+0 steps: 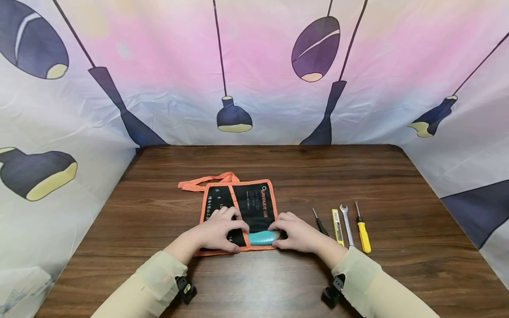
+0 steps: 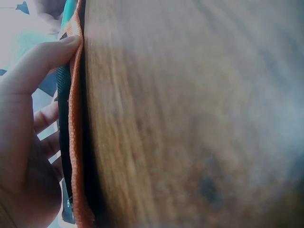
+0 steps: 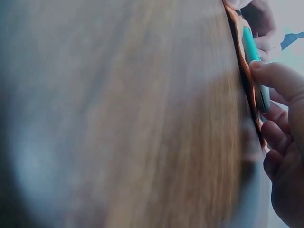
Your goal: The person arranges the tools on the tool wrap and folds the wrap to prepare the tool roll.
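A tool pouch (image 1: pixel 254 203) of dark woven fabric, bound in bright orange tape, lies flat on the wood-grain desk (image 1: pixel 254 278), a little nearer its left edge than its right; a soft orange strap (image 1: pixel 207 180) loops out from the pouch's far side, toward the desk's far left corner. Along the pouch's near border sits a smooth, rounded tool (image 1: pixel 260 238), its body glossy teal and its end pale grey; its exact kind cannot be told. The right hand (image 1: pixel 294 234) pinches that grey end between thumb and fingers. The left hand (image 1: pixel 220 232) rests on the pouch with a wide gap between thumb and forefinger, the thumb pressing the ribbed orange binding and the forefinger's tip just beside the teal body's left end. Between the pouch and the desk's right edge, four things lie in a loose row: a slim screwdriver (image 1: pixel 320 224) with a black handle, a narrow yellow-and-white printed box (image 1: pixel 337 226), a shiny metal open-end wrench (image 1: pixel 347 225) whose near end meets the right forearm in view, and a screwdriver with a yellow plastic handle (image 1: pixel 363 236). Beyond the desk's far edge hangs a creased, pastel cloth (image 1: pixel 175 53) printed with dark lamps.
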### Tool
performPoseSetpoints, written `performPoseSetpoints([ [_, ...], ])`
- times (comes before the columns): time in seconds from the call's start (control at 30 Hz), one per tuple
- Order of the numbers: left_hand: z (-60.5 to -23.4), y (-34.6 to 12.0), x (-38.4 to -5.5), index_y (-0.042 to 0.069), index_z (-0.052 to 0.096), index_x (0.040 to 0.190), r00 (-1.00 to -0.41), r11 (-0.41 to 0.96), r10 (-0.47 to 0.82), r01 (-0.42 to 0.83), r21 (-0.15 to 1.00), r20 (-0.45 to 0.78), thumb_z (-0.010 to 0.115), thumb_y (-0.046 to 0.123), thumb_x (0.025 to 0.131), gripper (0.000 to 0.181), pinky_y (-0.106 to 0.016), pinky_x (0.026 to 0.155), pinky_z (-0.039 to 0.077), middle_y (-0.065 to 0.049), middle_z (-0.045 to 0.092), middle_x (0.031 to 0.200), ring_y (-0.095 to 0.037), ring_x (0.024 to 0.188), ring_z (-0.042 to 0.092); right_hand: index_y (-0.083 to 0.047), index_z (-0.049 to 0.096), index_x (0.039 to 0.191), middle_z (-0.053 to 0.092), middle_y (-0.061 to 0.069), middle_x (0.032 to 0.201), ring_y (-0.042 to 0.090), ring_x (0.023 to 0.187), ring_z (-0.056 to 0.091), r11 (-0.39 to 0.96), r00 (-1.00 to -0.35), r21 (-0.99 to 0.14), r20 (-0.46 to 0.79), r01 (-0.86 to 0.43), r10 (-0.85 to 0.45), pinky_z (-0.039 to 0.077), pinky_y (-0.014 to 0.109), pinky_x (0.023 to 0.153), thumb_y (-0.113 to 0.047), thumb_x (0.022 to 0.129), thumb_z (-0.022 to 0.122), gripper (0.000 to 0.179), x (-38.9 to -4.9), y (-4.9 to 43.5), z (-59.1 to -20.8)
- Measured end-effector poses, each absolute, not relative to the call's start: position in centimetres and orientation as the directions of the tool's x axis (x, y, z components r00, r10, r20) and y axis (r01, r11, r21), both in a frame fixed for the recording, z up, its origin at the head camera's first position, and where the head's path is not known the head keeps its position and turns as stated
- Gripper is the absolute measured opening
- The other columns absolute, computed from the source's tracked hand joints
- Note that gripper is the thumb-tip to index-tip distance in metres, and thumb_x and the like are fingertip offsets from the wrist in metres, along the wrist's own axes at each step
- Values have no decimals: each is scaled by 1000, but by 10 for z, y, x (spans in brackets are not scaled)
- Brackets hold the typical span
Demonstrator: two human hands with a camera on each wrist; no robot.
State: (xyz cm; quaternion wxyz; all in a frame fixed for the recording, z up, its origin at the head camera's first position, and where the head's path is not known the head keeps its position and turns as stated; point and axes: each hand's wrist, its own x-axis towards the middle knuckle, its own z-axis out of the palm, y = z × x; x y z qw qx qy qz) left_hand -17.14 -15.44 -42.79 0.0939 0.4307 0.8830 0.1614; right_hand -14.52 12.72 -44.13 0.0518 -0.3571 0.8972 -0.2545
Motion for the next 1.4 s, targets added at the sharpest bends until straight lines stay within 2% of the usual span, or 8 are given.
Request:
performPoseSetpoints([
  [0.37,-429,-154,-171,40,60,111,-617,584,786,728,360,-28,73,45,74,39,-39,82,30,8,39,110,-15,96,34,-17,66,109,53,-10,97,10,91,44,619,-747,-491,103,-613,-657,40,27,78,-28,82,71,30,-143,116,-441],
  [0.8,-429,-151,-172,38,59,110,-627,590,779,716,373,-29,73,44,73,40,-39,81,29,7,39,113,-15,96,34,-16,67,110,53,-9,100,10,93,44,595,-737,-501,140,-629,-661,40,28,79,-28,83,71,30,-144,109,-444],
  [1.4,-435,-153,-173,39,57,107,-643,592,765,680,432,-38,74,43,73,38,-41,84,28,7,37,116,-16,98,32,-14,68,109,55,-7,101,11,95,46,581,-718,-475,175,-661,-674,41,27,81,-28,81,72,31,-145,99,-445],
])
